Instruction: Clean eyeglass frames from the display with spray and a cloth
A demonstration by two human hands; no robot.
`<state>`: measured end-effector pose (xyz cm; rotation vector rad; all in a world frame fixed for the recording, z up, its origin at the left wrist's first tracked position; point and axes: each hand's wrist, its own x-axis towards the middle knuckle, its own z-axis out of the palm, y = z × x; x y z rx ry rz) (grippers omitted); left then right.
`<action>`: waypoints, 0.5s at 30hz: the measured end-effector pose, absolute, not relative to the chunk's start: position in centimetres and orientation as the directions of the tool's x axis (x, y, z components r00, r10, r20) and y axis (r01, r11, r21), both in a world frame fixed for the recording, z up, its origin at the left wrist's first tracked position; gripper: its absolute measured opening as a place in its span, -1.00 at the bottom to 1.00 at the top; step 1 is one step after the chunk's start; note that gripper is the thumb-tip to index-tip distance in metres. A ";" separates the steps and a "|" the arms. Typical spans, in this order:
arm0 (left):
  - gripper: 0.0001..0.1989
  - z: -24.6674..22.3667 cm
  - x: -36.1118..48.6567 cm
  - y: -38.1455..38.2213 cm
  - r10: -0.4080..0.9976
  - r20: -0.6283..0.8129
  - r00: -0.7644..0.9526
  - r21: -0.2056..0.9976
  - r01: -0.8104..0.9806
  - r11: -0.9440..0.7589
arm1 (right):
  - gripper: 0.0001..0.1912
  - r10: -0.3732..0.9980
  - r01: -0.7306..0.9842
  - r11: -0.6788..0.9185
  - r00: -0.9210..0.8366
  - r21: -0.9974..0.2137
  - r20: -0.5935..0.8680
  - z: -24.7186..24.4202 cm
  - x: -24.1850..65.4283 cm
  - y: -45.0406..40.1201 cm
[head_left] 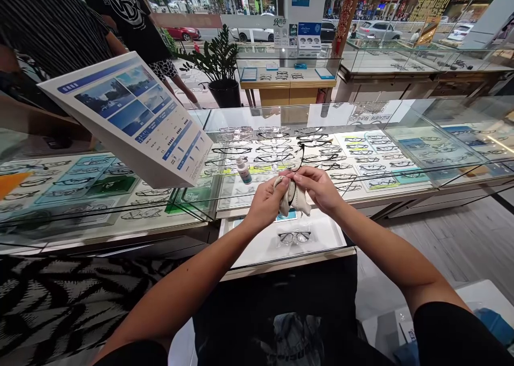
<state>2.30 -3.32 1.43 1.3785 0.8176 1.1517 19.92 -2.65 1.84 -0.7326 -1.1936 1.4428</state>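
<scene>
A beige cleaning cloth point(300, 203) hangs from between my two hands, above the edge of a glass display counter. My left hand point(265, 197) is closed, its thumb pressing the cloth. My right hand point(319, 188) pinches a pair of thin dark-framed eyeglasses point(300, 159), whose rim stands up above the fingers. Part of the frame is hidden behind the cloth and fingertips. Just left of my hands, a small white spray bottle point(243, 171) stands upright on the glass. Below my hands, another pair of eyeglasses point(295, 238) lies in a pulled-out white drawer point(252, 252).
Rows of eyeglasses sit under the glass counter top point(341, 117). A large folded display card point(136, 119) stands at the left. Beyond the counter are a potted plant point(223, 90), more display cases point(401, 60) and two people at upper left. Someone in patterned clothing point(80, 307) is close on my left.
</scene>
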 end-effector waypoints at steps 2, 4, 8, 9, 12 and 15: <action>-0.36 1.4 2.1 -3.2 0.922 0.177 0.343 0.981 -0.137 -0.138 | -0.65 0.960 -0.362 0.057 -0.236 -0.930 0.150 2.0 20.0 -2.6; -0.38 1.3 1.8 -3.1 0.896 0.146 0.420 0.985 -0.143 -0.094 | -0.64 0.962 -0.390 0.027 -0.241 -0.920 0.130 2.2 20.1 -2.5; -0.44 1.3 1.5 -3.1 0.840 0.127 0.528 0.985 -0.163 -0.047 | -0.62 0.968 -0.423 0.004 -0.225 -0.906 0.109 2.4 20.3 -2.3; -0.45 1.2 1.5 -3.1 0.834 0.127 0.537 0.986 -0.162 -0.046 | -0.61 0.969 -0.428 0.001 -0.222 -0.904 0.106 2.4 20.3 -2.3; -0.43 1.0 1.6 -3.3 0.839 0.100 0.536 0.989 -0.144 -0.026 | -0.62 0.970 -0.431 -0.016 -0.227 -0.902 0.091 2.4 20.4 -2.3; -0.35 0.8 1.8 -3.4 0.880 0.081 0.469 0.988 -0.153 -0.009 | -0.66 0.965 -0.403 -0.002 -0.240 -0.915 0.103 2.4 20.2 -2.5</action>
